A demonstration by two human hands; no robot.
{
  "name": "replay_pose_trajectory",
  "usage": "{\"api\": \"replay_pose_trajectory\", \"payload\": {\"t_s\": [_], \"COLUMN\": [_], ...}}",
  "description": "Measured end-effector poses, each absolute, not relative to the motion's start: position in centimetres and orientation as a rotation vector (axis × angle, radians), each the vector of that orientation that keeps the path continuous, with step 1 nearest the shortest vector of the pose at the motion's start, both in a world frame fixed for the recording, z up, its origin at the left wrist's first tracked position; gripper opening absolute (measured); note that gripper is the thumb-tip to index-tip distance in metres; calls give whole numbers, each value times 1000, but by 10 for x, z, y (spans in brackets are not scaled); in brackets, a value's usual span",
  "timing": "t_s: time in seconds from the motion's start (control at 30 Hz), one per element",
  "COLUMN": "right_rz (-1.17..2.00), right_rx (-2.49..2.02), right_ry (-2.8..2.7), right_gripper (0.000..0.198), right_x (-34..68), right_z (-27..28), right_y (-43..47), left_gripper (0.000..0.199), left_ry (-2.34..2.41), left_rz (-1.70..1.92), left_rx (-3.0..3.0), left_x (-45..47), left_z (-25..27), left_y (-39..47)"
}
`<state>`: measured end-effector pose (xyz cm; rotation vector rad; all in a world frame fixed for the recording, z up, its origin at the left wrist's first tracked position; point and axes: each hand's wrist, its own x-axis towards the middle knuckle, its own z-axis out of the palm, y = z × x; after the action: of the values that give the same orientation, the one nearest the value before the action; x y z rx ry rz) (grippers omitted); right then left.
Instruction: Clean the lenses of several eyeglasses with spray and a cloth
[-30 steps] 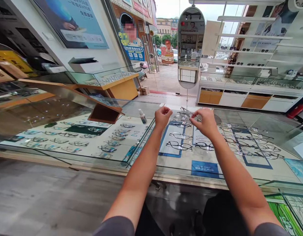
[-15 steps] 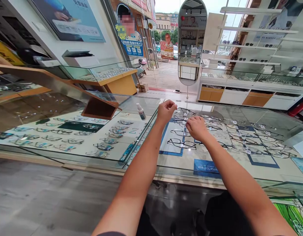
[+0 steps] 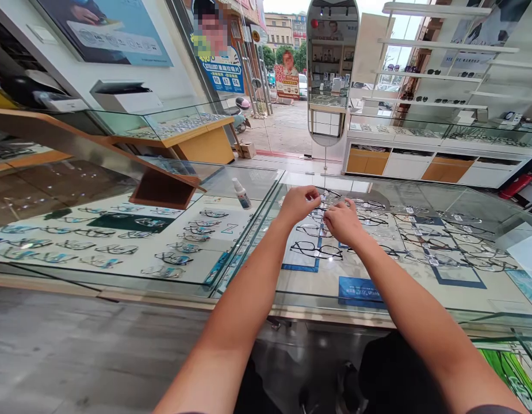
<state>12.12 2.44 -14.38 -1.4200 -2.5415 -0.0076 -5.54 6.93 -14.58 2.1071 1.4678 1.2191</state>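
Observation:
My left hand (image 3: 300,204) is over the far part of the glass display counter (image 3: 266,238), its thumb and fingers curled into a pinch. Close beside it on the right, my right hand (image 3: 344,223) has its fingers bent and pressed together. Whatever lies in either hand is hidden or too fine to make out. Beneath and around both hands are rows of eyeglasses; a dark-rimmed pair of eyeglasses (image 3: 317,251) lies nearer to me. A blue-framed white sheet (image 3: 300,267) shows under them.
A white spray bottle (image 3: 241,194) stands on the counter to the left. A brown wooden stand (image 3: 162,192) is farther left. Several eyeglasses fill the left case. Beyond the counter are an oval mirror (image 3: 330,69) and shelves (image 3: 447,46). A blue card (image 3: 359,291) lies near the front edge.
My left hand has moved slightly right and down, closer to my right hand. My right hand has shifted slightly. The whole view has moved a little.

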Motion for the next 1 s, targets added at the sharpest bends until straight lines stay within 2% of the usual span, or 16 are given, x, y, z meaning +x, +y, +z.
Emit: {"api": "replay_pose_trajectory", "payload": {"t_s": [0.3,0.47,0.63,0.83,1.0], "right_rz": [0,12,134,266,378], "right_rx": [-1391,-1378,-1435,-1382,-1290], "right_ry": [-2538,-2370,-2073,-1760,-1529], "right_gripper": [32,19,8,20,21], "right_x": [117,118,122,130,145], "right_z": [-144,-141,-135,-129,-121], "right_y": [23,22,26,31,34], "left_gripper": [17,17,15,14,17], "left_ry": [1601,1645,1613,1492,1317], "left_rz": [839,727,735,856,1171], "left_rx": [2378,2399,2419,2383,2030], "left_x": [-63,-66,-68,-68,-63], "left_z": [-161,-168,-172,-162,-151], "left_y": [79,85,91,88,83]}}
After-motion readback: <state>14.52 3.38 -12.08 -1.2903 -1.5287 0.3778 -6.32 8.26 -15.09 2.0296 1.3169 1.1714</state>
